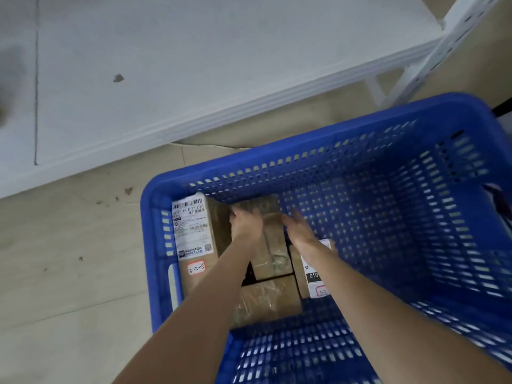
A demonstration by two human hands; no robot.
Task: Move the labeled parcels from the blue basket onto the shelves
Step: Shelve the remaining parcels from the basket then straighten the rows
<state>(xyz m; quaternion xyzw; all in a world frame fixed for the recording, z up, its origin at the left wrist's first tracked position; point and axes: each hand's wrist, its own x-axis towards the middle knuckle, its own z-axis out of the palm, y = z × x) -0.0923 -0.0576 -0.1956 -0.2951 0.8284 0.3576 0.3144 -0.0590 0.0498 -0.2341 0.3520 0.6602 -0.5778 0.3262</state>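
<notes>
The blue basket (pixel 388 151) stands on the floor and holds several brown parcels at its left end. A tall parcel with a white shipping label (pixel 191 231) leans on the left wall. Beside it lies a taped parcel (pixel 273 245). My left hand (pixel 245 224) lies on this parcel's far left edge with its fingers bent over it. My right hand (pixel 299 231) touches its right side with straight fingers. Under my right wrist lies a smaller labeled parcel (pixel 313 275). Another taped parcel (pixel 266 300) lies nearer to me. The hands are blurred.
A low white shelf board (pixel 194 65) runs across the top, just beyond the basket, with a white perforated upright (pixel 446 48) at the right. Beige floor tiles (pixel 69 273) lie left of the basket. The basket's right half holds nothing.
</notes>
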